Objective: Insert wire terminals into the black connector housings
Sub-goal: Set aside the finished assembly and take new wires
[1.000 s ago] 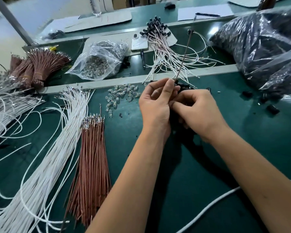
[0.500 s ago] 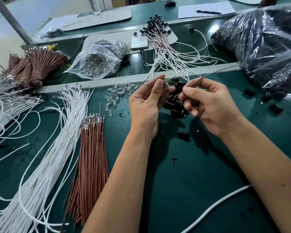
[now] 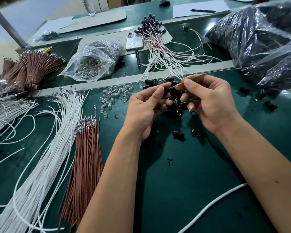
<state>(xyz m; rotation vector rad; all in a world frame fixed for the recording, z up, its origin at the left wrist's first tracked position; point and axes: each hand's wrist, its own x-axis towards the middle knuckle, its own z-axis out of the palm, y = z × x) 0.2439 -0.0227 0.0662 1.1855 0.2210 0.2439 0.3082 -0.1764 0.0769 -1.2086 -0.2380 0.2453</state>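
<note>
While the left hand (image 3: 146, 108) pinches a black connector housing (image 3: 165, 91) and the right hand (image 3: 212, 101) pinches a brown wire (image 3: 179, 85) just beside it, the terminal could miss the cavity or bend if it enters tilted.

free: green mat (image 3: 183, 190) near side | blocked: brown wires (image 3: 86, 152) left, black housings (image 3: 175, 105) ahead

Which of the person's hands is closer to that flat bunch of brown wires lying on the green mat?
Left. The left hand is just right of the brown wire bunch, past its terminal ends. The right hand is farther right, beyond the left hand.
</note>
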